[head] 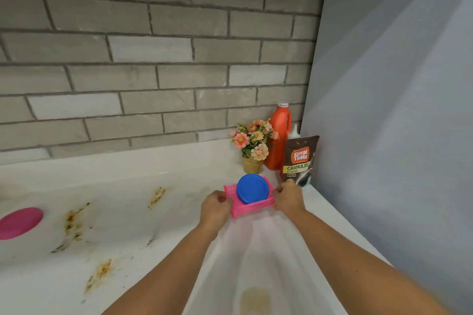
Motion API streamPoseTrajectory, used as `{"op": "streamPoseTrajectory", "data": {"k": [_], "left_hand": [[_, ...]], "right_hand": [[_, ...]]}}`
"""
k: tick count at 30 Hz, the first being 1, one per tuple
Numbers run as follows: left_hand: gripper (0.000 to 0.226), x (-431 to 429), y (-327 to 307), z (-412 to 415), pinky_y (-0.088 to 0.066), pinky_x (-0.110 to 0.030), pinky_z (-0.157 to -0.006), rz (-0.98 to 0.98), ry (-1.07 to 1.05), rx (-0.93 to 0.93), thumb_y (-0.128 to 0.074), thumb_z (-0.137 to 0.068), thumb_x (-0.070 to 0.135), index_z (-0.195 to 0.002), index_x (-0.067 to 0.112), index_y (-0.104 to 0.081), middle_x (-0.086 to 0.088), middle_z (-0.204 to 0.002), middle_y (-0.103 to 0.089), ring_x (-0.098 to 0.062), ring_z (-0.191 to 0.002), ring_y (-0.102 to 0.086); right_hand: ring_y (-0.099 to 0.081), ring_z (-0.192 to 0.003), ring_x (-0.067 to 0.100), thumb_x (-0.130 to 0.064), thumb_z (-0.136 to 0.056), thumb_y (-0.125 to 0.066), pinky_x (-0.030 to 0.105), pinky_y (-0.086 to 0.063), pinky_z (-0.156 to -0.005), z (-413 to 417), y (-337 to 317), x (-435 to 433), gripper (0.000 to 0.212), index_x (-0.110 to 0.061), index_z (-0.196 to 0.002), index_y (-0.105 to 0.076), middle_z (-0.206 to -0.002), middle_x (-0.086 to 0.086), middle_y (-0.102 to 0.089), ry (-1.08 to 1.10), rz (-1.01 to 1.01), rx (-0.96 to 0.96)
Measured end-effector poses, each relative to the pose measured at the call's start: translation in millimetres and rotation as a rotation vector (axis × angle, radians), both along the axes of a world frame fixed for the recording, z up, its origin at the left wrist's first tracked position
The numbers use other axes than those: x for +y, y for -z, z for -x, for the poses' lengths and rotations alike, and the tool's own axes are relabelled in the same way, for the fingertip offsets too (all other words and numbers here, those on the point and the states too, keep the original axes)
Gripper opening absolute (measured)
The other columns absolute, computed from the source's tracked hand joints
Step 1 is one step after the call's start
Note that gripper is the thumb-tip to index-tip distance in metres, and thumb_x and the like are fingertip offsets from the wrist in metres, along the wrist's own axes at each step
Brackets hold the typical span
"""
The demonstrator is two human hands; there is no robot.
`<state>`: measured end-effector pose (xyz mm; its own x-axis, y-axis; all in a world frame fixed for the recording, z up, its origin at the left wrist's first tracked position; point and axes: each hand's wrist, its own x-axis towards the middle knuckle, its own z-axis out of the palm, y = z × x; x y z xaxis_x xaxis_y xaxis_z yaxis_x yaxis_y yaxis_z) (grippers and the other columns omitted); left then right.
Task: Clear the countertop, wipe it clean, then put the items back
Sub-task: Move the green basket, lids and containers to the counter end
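Clearing step, I judge, with stains [73, 222] unwiped: my left hand [216, 208] and right hand [288, 198] have fingers clamped on the pink rack [252, 208] holding a blue plate [252, 189] at the right end of the counter [128, 212], which next calls for a level lift.

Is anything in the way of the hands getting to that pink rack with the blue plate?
Nothing visible does: the left hand and right hand already grip the pink rack at its two ends.

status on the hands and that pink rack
Left hand and right hand grip pink rack ends. Blue plate stands inside. Flower pot, coffee pouch close behind.
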<state>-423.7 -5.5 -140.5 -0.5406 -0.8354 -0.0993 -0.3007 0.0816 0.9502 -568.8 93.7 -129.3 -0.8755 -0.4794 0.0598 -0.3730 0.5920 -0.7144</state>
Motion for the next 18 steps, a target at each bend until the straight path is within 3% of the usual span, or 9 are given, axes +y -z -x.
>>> {"op": "streamPoseTrajectory", "data": {"k": [4,8,12,18], "left_hand": [[0.024,9,8,29,-0.045,-0.031,-0.078,-0.018,-0.010,-0.009,-0.050,-0.086,0.007,-0.106,0.005,-0.063,-0.010,-0.094,-0.062,-0.021,-0.081,-0.054],[0.017,11,14,49,-0.043,-0.031,-0.074,-0.045,-0.005,0.004,-0.046,-0.087,0.005,-0.091,0.007,-0.063,-0.010,-0.086,-0.061,-0.023,-0.076,-0.052],[0.020,3,18,64,-0.042,-0.035,-0.075,-0.102,-0.016,0.031,-0.042,-0.089,0.007,-0.079,0.011,-0.059,-0.011,-0.085,-0.059,-0.024,-0.078,-0.051],[0.027,-11,20,83,-0.046,-0.041,-0.092,-0.148,-0.047,0.040,-0.040,-0.093,0.013,-0.109,0.006,-0.062,-0.014,-0.107,-0.064,-0.025,-0.092,-0.057]], "right_hand": [[-0.064,-0.093,0.037,-0.002,-0.090,-0.046,0.039,-0.054,-0.083,29,12,3,0.024,0.008,-0.099,-0.066,-0.100,0.024,-0.067,0.001,0.001,-0.036],[-0.061,-0.099,0.036,-0.003,-0.090,-0.047,0.035,-0.050,-0.083,46,21,4,0.025,0.004,-0.105,-0.065,-0.107,0.022,-0.066,-0.012,-0.005,-0.104],[-0.056,-0.086,0.029,-0.001,-0.088,-0.047,0.028,-0.040,-0.071,56,28,0,0.024,0.007,-0.101,-0.065,-0.104,0.022,-0.066,-0.066,0.009,-0.164],[-0.050,-0.082,0.025,-0.005,-0.090,-0.049,0.027,-0.037,-0.069,64,33,-12,0.013,0.001,-0.086,-0.059,-0.087,0.013,-0.056,-0.084,0.061,-0.235]]}}
